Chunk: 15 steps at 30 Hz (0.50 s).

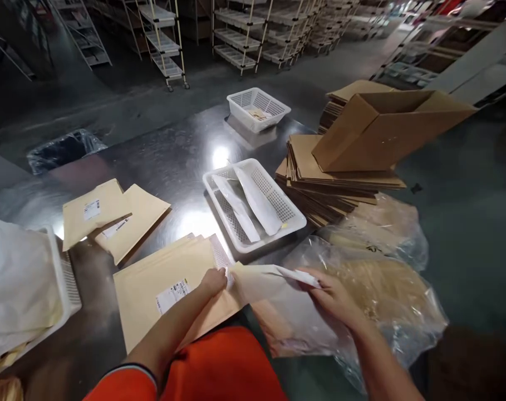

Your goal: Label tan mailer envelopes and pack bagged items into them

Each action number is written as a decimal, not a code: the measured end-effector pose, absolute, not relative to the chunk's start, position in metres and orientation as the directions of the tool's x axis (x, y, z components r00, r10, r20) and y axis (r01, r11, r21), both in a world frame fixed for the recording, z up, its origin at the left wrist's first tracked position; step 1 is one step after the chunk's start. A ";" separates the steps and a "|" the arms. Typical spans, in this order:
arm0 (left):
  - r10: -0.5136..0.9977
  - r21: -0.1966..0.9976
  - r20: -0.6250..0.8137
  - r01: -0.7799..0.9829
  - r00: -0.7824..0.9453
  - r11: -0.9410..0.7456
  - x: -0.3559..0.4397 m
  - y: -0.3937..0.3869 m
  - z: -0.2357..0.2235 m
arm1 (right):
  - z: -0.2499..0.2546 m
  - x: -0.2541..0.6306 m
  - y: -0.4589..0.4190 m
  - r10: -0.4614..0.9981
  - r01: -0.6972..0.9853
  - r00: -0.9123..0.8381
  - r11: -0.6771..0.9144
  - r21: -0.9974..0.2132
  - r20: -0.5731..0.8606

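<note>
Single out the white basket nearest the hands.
It is the middle basket, with two long white packets lying in it. The left basket, cut off by the picture's edge, and the far basket, beyond the middle one, both stand farther away.

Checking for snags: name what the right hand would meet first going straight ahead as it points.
Past the white packet it grips, the right hand would probably meet the middle white basket at its near rim, though relative height is unclear.

Warehouse packing area, wheeled racks point(160, 40), stacked cardboard point(309, 161), labelled mailers point(150, 284)
</note>
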State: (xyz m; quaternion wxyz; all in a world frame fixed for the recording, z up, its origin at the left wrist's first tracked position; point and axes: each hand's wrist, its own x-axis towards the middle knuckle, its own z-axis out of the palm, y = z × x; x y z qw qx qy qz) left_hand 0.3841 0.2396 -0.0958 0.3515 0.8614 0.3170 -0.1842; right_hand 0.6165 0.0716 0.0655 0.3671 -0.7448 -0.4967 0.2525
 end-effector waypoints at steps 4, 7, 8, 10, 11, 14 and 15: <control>0.460 0.531 -0.467 0.655 0.755 -0.537 0.326 0.233 -0.075 | 0.057 0.583 0.135 0.990 0.612 0.002 -0.114 -0.782 -0.143; 0.464 0.499 -0.447 0.644 0.765 -0.581 0.280 0.224 -0.055 | 0.045 0.549 0.191 0.938 0.735 -0.198 -0.051 -0.676 -0.285; 0.471 0.478 -0.446 0.647 0.761 -0.594 0.266 0.221 -0.049 | 0.039 0.536 0.209 0.916 0.777 -0.237 -0.022 -0.629 -0.324; 0.515 0.432 -0.434 0.672 0.739 -0.601 0.246 0.214 -0.041 | 0.025 0.508 0.241 0.869 0.829 -0.315 0.056 -0.557 -0.382; 0.543 0.410 -0.425 0.689 0.724 -0.598 0.238 0.211 -0.038 | 0.017 0.492 0.255 0.841 0.836 -0.363 0.104 -0.538 -0.401; 0.625 0.362 -0.397 0.740 0.672 -0.567 0.227 0.203 -0.035 | -0.011 0.441 0.278 0.737 0.806 -0.518 0.251 -0.536 -0.434; 0.652 0.350 -0.388 0.759 0.651 -0.549 0.226 0.200 -0.036 | -0.021 0.424 0.281 0.720 0.801 -0.541 0.283 -0.528 -0.435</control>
